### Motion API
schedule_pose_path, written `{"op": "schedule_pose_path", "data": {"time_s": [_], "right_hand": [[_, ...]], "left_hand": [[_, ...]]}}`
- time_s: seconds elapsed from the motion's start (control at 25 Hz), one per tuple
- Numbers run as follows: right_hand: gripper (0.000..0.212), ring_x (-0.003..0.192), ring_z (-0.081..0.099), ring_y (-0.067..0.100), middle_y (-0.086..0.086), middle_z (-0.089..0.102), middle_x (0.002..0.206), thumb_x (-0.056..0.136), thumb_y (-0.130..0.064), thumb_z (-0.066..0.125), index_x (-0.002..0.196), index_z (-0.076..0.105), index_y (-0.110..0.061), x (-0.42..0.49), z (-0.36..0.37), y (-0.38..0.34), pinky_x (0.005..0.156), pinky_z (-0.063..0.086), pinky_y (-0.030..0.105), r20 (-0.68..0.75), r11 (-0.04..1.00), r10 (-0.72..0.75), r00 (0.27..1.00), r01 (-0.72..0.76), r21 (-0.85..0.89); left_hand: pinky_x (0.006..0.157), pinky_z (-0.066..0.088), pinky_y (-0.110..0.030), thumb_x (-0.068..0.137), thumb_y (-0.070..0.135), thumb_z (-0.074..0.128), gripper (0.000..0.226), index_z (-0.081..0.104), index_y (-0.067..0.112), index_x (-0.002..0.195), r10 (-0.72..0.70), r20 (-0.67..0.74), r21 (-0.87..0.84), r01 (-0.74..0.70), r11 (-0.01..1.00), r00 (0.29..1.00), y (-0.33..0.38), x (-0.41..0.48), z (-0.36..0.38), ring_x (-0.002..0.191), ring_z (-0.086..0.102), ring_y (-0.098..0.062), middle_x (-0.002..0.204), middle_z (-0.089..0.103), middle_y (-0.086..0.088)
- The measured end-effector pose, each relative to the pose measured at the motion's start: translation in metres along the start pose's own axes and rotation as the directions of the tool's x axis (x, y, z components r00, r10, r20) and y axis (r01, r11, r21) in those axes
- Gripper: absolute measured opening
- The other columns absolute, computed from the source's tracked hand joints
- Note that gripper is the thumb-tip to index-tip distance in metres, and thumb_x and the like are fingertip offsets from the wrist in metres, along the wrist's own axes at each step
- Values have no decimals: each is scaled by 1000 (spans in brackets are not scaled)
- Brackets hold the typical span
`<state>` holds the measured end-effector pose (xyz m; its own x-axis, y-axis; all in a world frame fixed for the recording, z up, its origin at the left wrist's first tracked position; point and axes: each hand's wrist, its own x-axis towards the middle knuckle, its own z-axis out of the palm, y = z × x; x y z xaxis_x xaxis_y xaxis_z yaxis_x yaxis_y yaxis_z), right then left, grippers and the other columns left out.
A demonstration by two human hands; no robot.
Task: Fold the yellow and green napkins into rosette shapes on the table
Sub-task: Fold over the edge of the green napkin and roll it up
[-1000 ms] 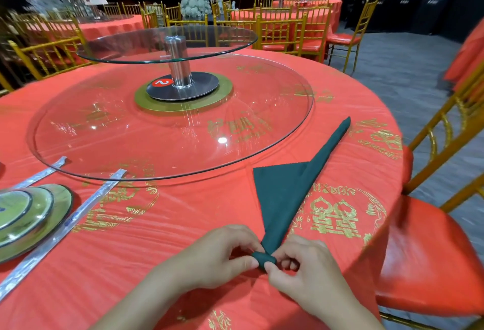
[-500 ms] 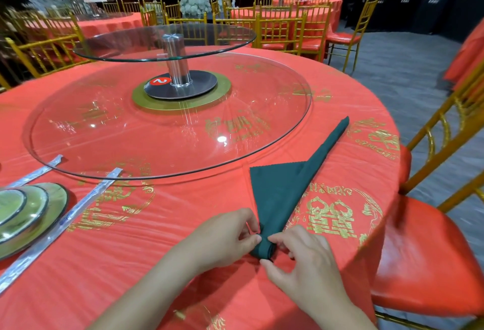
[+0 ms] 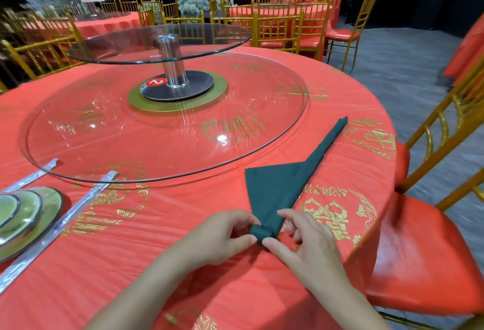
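Head view, hands pinching rolled green napkin

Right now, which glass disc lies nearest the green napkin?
The large lower disc: its rim passes beside the green napkin; the small disc sits raised farther back.

I'm counting: 1 napkin; 2 hands, left hand plus right hand; 2 glass discs, big disc and small disc; 2 foil strips; 1 plate stack. Chairs behind are overlapping, so I'm not counting those.
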<state>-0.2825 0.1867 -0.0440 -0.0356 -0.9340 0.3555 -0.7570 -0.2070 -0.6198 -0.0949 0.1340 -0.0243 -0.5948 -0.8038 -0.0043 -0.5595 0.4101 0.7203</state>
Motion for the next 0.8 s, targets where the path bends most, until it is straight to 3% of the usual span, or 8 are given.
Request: {"op": "schedule_pose_path", "data": {"time_s": [0.16,0.32,0.4,0.52,0.64,0.8], "right_hand": [[36,77,52,4,-11,58,81,64,-47,71,93,66,-27,-6,5,0,75,35,27,-48,972,-174,984,164,-166],[43,77,58,10,-10,59,82,58,-39,78,96,66,-22,-5,7,5,76,33,26,-21,962,-156,988,147,-229],[41,70,60,12,-9,58,77,55,-34,83,91,68,-22,0,5,5,74,36,27,-15,975,-110,994,105,-196],[35,66,57,8,-12,54,72,56,-33,82,87,69,-24,7,0,4,75,42,33,26,996,-25,999,28,-90],[28,64,47,-2,-14,50,69,59,-37,78,85,69,-28,10,-6,9,82,38,33,98,1000,24,995,-25,5],[26,60,46,3,-15,47,61,55,-48,67,76,68,-32,4,-20,17,76,36,24,245,997,-23,969,3,82]], "left_hand": [[85,48,-29,87,18,61,16,66,16,102,-102,148,-9,105,994,984,6,21,-11,84,60,-8,94,68,6],[84,50,-40,88,23,58,20,66,8,98,-172,190,98,156,983,967,9,35,-13,83,62,-21,94,71,-5],[79,49,-35,87,27,60,18,63,12,95,-174,85,143,161,977,981,9,35,-8,72,56,-13,82,66,3],[71,45,-16,82,20,67,18,57,31,92,-87,-81,-27,85,996,993,10,27,1,73,54,-7,86,60,16],[74,44,-17,80,9,68,29,58,29,98,-52,-22,-128,49,991,998,6,18,3,77,53,-9,93,60,14],[83,42,-16,78,14,69,35,57,25,109,33,43,-21,-32,999,999,11,3,10,87,50,-4,100,55,13]]}}
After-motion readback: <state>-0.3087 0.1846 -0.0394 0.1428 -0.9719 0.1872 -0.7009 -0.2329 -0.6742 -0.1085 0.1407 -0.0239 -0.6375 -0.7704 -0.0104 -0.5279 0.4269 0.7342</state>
